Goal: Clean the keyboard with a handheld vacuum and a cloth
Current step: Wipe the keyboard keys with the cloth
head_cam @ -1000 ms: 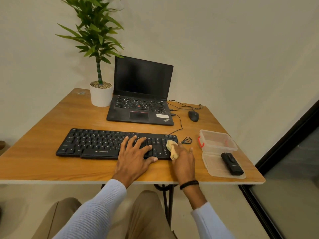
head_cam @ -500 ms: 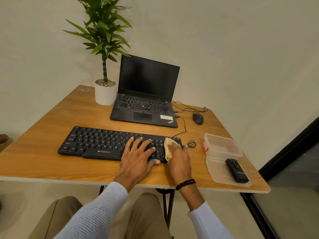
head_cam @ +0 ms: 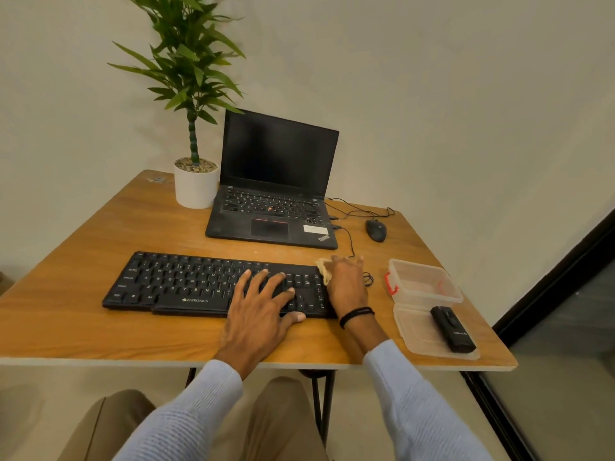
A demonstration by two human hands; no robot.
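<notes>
The keyboard (head_cam: 186,284), a long, low slab of black plastic with matte keys and white legends, lies crosswise toward 6 o'clock on the wooden counter (head_cam: 83,261). It looks light and stiff, and would likely skate over the smooth wood grain if it were rubbed without a brace. The left hand (head_cam: 263,301) lies open on the keys right of centre, fingers spread and flat, gripping nothing and apparently pinning the board down. The right hand (head_cam: 347,282) sits at the keyboard's 3 o'clock end and holds the cloth (head_cam: 324,269), a small, pale yellow, crumpled wad that shows beside the hand at the board's far right corner. How the thumb lies is hidden. The cloth looks soft and limp, so it is best held bunched under the fingers, and the keys, springy and shallow, probably want light strokes along the rows. The handheld vacuum (head_cam: 452,329), a small, black, rigid bar, rests untouched at 4 o'clock from the keyboard on a clear plastic lid (head_cam: 416,337). It seems light enough to grip around its middle. Just beyond it stands an open translucent box (head_cam: 424,281) with a red clasp. At 12 o'clock sits a black laptop (head_cam: 276,207), at 1 o'clock a corded mouse (head_cam: 376,230), and at 11 o'clock a white pot (head_cam: 195,188) holding a leafy plant.
</notes>
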